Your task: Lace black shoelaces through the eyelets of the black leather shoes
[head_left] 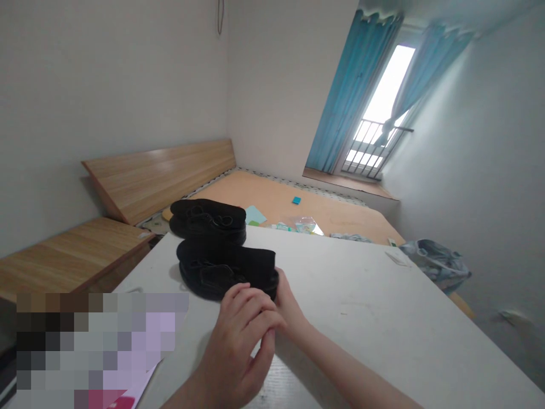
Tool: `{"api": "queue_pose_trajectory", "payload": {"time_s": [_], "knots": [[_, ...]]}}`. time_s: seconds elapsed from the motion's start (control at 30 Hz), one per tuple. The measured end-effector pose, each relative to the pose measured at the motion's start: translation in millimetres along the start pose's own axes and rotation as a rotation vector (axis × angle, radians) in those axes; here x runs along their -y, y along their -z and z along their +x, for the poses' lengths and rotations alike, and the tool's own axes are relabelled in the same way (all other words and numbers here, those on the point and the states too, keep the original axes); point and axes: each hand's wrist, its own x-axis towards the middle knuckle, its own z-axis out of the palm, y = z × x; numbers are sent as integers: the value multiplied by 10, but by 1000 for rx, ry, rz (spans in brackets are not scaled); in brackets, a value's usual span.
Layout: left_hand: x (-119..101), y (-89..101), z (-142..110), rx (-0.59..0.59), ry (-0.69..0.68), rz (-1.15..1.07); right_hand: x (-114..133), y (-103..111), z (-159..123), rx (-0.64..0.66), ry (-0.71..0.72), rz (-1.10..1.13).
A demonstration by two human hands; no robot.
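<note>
Two black lace-up shoes stand on a white table, one behind the other with toes to the left. At the heel of the near shoe (230,264) is my right hand (287,298), its fingers wrapped behind the heel and mostly hidden. My left hand (244,341) sits just in front of that shoe's heel, fingers curled together and thumb bent up toward them. Whether a small thing is pinched there cannot be made out. The far shoe (208,220) rests behind, untouched by either hand.
The white table (340,284) reaches far to the right. A blurred-out patch (102,346) covers the near left, with a purple sheet beside it. Beyond lie an orange bed mat (264,190) with plastic packets (305,224) and a wooden headboard (170,173). A cloth bundle (436,261) lies at right.
</note>
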Motion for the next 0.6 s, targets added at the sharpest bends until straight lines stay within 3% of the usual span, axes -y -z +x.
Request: {"api": "queue_pose_trajectory", "payload": {"time_s": [0.3, 0.43, 0.6], "knots": [[62, -17, -13, 3, -18, 17, -20, -863, 853, 87, 46, -42], [82, 4, -8, 29, -35, 58, -10, -1010, 1018, 109, 63, -64], [107, -8, -17, 29, -21, 52, -71, -980, 1079, 117, 65, -87]]}}
